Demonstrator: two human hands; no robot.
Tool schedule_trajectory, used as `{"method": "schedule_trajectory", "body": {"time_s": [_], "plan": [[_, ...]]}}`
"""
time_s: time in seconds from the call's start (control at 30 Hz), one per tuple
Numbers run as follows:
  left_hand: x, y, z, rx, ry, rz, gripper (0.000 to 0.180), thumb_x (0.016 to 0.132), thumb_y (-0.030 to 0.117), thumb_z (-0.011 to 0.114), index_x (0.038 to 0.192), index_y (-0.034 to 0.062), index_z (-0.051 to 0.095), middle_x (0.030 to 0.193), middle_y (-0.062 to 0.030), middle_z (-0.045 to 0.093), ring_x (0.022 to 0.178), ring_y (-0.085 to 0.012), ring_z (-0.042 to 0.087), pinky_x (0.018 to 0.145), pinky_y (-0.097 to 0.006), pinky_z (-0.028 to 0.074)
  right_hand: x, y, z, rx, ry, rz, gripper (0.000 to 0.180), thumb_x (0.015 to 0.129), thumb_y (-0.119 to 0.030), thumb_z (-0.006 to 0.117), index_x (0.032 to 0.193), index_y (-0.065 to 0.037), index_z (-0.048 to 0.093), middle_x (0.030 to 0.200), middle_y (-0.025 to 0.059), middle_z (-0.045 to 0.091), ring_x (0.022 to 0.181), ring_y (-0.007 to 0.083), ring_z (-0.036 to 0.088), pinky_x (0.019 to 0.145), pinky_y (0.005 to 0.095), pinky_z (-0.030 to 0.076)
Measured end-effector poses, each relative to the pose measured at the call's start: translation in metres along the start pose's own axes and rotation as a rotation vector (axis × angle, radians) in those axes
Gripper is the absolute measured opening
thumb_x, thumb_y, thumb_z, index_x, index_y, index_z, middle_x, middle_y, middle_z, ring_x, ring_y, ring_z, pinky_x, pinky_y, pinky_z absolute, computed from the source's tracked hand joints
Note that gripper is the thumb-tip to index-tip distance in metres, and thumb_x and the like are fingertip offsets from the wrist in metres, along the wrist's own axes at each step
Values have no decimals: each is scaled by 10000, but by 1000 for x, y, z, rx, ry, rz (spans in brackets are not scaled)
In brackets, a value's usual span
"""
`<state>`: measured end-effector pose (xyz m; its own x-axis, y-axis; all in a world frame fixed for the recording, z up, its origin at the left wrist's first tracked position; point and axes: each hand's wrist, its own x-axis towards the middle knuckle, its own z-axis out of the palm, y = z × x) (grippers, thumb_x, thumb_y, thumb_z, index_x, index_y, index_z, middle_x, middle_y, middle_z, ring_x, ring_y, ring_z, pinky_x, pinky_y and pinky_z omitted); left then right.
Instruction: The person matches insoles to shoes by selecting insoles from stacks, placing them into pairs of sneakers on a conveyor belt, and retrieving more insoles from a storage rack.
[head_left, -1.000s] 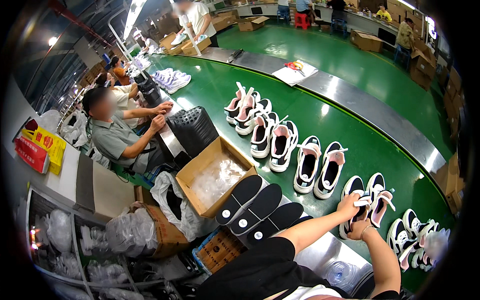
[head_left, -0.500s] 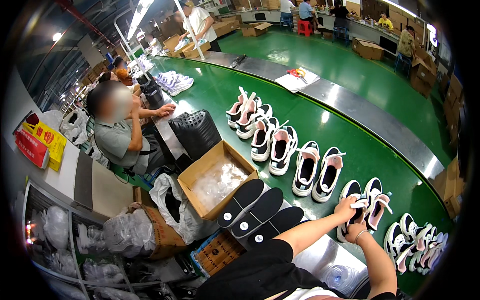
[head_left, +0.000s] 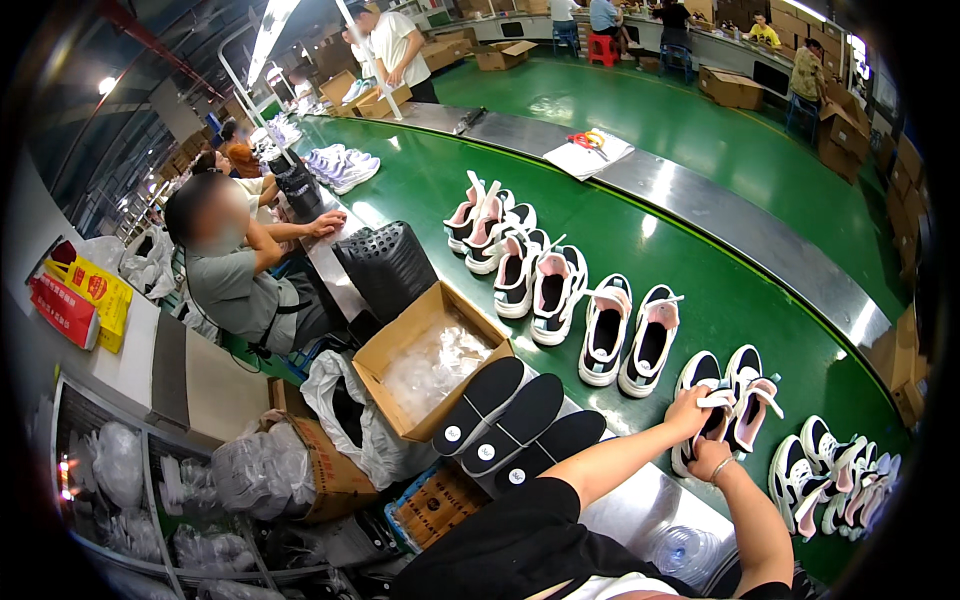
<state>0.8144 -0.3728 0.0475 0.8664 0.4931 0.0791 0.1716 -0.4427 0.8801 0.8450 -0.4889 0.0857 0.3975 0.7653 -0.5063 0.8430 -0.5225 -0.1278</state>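
Observation:
Both my hands are on a black-and-white sneaker point(head_left: 697, 372) with a pink lining, standing on the green conveyor belt point(head_left: 600, 235). My left hand point(head_left: 688, 413) is closed on the side of its opening, by the white tongue. At the heel, my right hand point(head_left: 711, 461) grips the back edge, its fingers partly hidden inside the shoe. Right beside it stands the matching sneaker point(head_left: 745, 400), untouched. To the left, a pair point(head_left: 606, 330) of the same kind stands with tongues pulled up. Black insoles point(head_left: 512, 425) in banded bundles lie to the left of my left forearm.
An open carton point(head_left: 425, 365) holds clear plastic bits. More sneakers point(head_left: 800, 470) crowd the belt at right. A black crate point(head_left: 385, 265) stands near a seated co-worker point(head_left: 235, 270). Scissors point(head_left: 588, 141) rest on papers along the metal ledge. A clear plastic roll point(head_left: 685, 552) sits near my right forearm.
My hands stay on the same sneaker with hardly any shift. The whole view has moved slightly. The seated co-worker's raised hand has come down from the face.

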Motion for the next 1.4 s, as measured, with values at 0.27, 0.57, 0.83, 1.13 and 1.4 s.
{"method": "schedule_trajectory", "body": {"time_s": [0.27,0.57,0.83,1.13,1.4], "plan": [[-3,1,-7,32,-35,31,350,615,64,507,953,40,422,973,-149,474,898,-356,417,776,-410,372,0,-8,-6,25,27,-4,263,586,-203,547,764,-10,542,713,169,587,676,312,568,657,388,431],[-5,3,-10,3,-9,3,352,630,67,499,972,41,422,985,-147,479,907,-353,418,774,-404,373,3,-12,-6,4,0,30,251,593,-198,535,778,-33,577,735,150,596,722,297,571,673,372,431],[1,7,-21,-148,11,-68,268,785,248,457,921,27,522,885,-168,554,862,-355,475,756,-411,380,-4,-13,-45,-44,506,-45,194,710,-154,482,864,-55,545,696,122,569,757,282,529,749,408,354],[22,-19,-7,-105,32,-34,420,847,323,325,825,-17,570,814,-207,557,775,-359,516,705,-412,385,23,-1,-52,-71,738,28,266,704,-76,488,969,-67,472,823,102,503,766,252,509,653,352,426],[27,-16,-16,-204,-29,-125,482,848,345,280,780,-33,572,800,-226,559,786,-353,526,721,-402,386,29,-4,-55,-30,745,23,127,716,-126,510,836,-86,496,767,86,503,727,254,519,590,357,432]]}}
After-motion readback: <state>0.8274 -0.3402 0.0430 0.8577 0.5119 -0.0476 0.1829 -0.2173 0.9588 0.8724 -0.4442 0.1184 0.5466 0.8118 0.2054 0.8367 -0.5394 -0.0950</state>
